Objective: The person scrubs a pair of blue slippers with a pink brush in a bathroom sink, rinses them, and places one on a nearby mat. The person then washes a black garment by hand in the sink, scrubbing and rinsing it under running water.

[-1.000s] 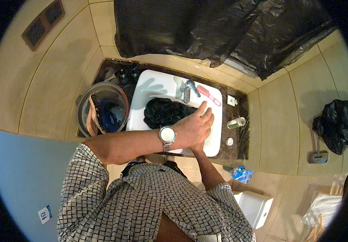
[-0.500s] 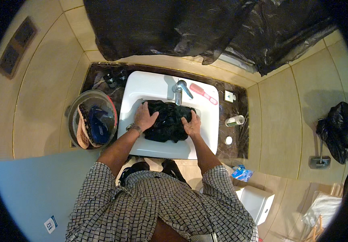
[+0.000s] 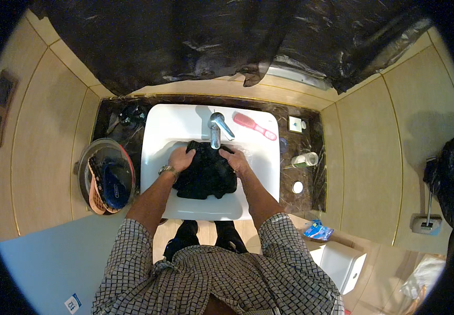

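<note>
A dark, wet-looking cloth (image 3: 206,173) is spread in the white sink (image 3: 156,123), just below the chrome faucet (image 3: 215,131). My left hand (image 3: 181,158), with a watch at its wrist, grips the cloth's upper left edge, thumb on top. On the other side my right hand (image 3: 234,160) pinches its upper right edge, the fingers partly hidden. The cloth's lower part hangs over the basin toward the front rim. Behind the faucet, to the right, lies a pink brush (image 3: 255,126) on the sink ledge.
Left of the sink stands a round bucket (image 3: 84,181) holding a blue shoe (image 3: 114,184) and a pink sandal (image 3: 96,197). A clear bottle (image 3: 305,160) and a white round lid (image 3: 297,187) lie on the dark counter at right. Black plastic sheeting (image 3: 185,47) hangs beyond.
My hands have gone from lying open on the bunched cloth to gripping its upper edges. The cloth is now flatter and narrower. The whole view has shifted a little.
</note>
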Action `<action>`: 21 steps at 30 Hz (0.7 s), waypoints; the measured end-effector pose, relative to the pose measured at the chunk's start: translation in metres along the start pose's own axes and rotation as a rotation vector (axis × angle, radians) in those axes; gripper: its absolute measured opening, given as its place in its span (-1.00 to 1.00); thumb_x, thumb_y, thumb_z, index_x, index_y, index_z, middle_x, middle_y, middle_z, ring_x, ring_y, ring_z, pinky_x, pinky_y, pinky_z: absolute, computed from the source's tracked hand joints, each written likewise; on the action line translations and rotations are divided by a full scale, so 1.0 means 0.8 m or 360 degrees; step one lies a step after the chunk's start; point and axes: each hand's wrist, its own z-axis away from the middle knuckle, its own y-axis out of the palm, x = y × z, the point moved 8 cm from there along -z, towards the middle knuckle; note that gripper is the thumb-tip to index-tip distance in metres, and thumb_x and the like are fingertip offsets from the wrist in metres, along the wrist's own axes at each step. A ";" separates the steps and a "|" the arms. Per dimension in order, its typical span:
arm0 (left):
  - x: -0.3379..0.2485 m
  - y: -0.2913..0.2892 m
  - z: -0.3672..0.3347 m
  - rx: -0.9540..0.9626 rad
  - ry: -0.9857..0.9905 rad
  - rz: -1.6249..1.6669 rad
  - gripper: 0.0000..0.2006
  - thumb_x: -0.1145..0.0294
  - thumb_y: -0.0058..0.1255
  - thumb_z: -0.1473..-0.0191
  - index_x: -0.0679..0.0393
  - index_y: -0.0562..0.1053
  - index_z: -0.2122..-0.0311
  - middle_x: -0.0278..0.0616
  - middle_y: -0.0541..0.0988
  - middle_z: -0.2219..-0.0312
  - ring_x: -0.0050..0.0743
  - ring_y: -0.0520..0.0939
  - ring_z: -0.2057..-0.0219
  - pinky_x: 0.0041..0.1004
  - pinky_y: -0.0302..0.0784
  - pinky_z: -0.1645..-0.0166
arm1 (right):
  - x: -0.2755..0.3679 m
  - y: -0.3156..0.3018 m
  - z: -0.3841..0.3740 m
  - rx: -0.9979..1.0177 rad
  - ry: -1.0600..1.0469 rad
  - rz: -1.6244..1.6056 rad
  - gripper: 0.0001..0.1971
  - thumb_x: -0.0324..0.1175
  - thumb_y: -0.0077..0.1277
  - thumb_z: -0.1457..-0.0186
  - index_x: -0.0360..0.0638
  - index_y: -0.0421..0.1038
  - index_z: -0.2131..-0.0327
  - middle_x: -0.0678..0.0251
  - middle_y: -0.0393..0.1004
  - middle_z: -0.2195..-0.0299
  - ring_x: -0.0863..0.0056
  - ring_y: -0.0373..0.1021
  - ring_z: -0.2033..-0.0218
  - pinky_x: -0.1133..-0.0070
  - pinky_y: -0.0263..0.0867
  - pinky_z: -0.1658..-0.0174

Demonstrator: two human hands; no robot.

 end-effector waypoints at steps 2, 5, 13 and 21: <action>-0.013 -0.023 0.025 -0.0333 0.0446 -0.0109 -0.55 0.06 0.12 -0.20 0.27 0.62 0.03 0.26 0.59 -0.06 0.24 0.59 -0.09 -0.06 0.50 -0.19 | 0.023 0.014 0.013 0.0064 0.0054 0.0112 -0.52 -0.15 0.25 -0.23 -0.28 0.55 -0.09 0.13 0.64 0.09 0.34 0.54 0.12 0.42 0.46 -0.01; -0.021 -0.031 0.063 -0.0448 0.0775 0.0015 -0.59 0.17 0.15 -0.16 0.23 0.61 -0.01 0.22 0.51 -0.17 0.07 0.56 -0.15 -0.17 0.45 -0.25 | 0.055 0.022 0.032 0.0027 -0.0432 0.0801 -0.61 -0.21 0.24 -0.22 -0.23 0.60 -0.03 0.03 0.65 0.14 0.25 0.55 0.15 0.39 0.45 -0.02; -0.034 -0.036 0.139 -0.0282 0.0604 0.0685 -0.55 0.15 0.24 -0.18 0.32 0.54 -0.01 -0.01 0.66 0.23 -0.26 0.68 0.33 -0.33 0.57 0.20 | 0.061 0.058 0.122 -0.0164 -0.0857 0.0803 -0.64 -0.06 0.29 -0.16 -0.19 0.56 0.27 -0.15 0.54 0.02 -0.03 0.51 0.06 0.28 0.44 -0.03; -0.082 0.018 0.156 -0.0694 0.0864 -0.0594 -0.59 0.14 0.08 -0.22 0.03 0.52 -0.12 0.14 0.42 -0.14 0.26 0.48 -0.07 0.37 0.35 -0.14 | 0.051 0.079 0.123 -0.0362 -0.0375 0.1665 -0.43 0.22 -0.02 -0.28 0.21 0.43 -0.24 -0.09 0.46 -0.15 -0.15 0.33 -0.24 -0.19 0.24 -0.11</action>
